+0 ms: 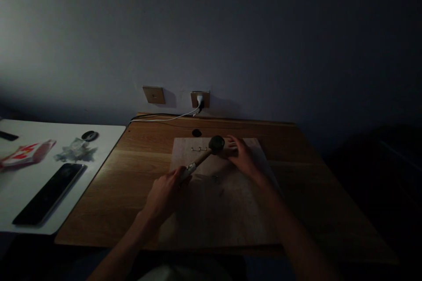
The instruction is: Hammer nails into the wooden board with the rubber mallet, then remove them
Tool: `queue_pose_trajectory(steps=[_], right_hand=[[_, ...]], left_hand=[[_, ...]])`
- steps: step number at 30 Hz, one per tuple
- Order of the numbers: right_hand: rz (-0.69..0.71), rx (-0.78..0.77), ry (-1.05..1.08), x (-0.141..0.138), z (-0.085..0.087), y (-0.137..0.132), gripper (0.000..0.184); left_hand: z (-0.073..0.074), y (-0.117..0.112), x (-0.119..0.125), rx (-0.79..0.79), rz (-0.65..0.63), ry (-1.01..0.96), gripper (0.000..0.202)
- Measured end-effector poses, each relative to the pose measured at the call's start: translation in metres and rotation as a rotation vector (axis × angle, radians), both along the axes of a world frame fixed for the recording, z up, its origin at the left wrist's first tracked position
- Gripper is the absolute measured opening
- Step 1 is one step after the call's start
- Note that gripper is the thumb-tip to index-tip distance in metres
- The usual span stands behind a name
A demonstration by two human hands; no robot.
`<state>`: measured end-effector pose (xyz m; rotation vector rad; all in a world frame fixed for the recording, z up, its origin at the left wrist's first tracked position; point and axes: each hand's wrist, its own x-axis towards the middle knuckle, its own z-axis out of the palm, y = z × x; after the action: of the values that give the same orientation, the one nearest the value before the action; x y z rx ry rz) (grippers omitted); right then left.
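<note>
My left hand [166, 189] is closed around the pale grip of a rubber mallet [216, 144]. The mallet slants up and to the right, its dark round head above the far part of a light wooden board [224, 210]. Just right of the head is my right hand [240, 153], its fingers apart and bent toward the board. Whether its fingertips touch the mallet head or the board is unclear. A row of small metal hooks [199, 149] stands on the board left of the mallet head. Small pieces [216, 178] lie lower on the board, too dim to name.
The board rests on a wooden table [118, 193] against the wall. A white table [20, 193] on the left carries a dark phone-like slab [49, 195], a red and white packet [29, 153], crumpled clear plastic [76, 151] and a round dark object [89, 135]. Cables run from a wall socket [206, 99].
</note>
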<state>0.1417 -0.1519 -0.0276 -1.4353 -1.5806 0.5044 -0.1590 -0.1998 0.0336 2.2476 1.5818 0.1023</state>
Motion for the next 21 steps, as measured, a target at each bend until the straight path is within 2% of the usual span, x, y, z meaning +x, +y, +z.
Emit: queue_pose_trajectory(steps=[3, 5, 8, 10, 13, 17, 21], right_hand=[[0.047, -0.059, -0.044, 0.0, 0.011, -0.025, 0.035], [0.135, -0.129, -0.107, -0.008, 0.016, -0.041, 0.022], [0.301, -0.184, -0.222, -0.024, 0.022, -0.059, 0.022], [0.349, -0.173, -0.27, -0.034, 0.022, -0.064, 0.026], [0.3, -0.147, -0.242, -0.044, 0.014, -0.066, 0.024], [0.174, -0.095, -0.039, -0.042, -0.001, -0.058, 0.025], [0.008, -0.04, 0.027, -0.024, 0.002, -0.034, 0.031]], left_hand=[[-0.001, -0.003, -0.001, 0.022, 0.01, -0.036, 0.02], [-0.002, -0.006, -0.004, 0.035, 0.04, -0.111, 0.021], [-0.005, -0.012, -0.006, 0.042, 0.081, -0.277, 0.024], [-0.008, -0.016, -0.007, 0.017, 0.104, -0.392, 0.028], [-0.013, -0.021, -0.004, -0.03, 0.14, -0.501, 0.034], [-0.016, -0.023, 0.003, -0.062, 0.169, -0.567, 0.039], [-0.019, -0.021, 0.011, -0.076, 0.199, -0.614, 0.042]])
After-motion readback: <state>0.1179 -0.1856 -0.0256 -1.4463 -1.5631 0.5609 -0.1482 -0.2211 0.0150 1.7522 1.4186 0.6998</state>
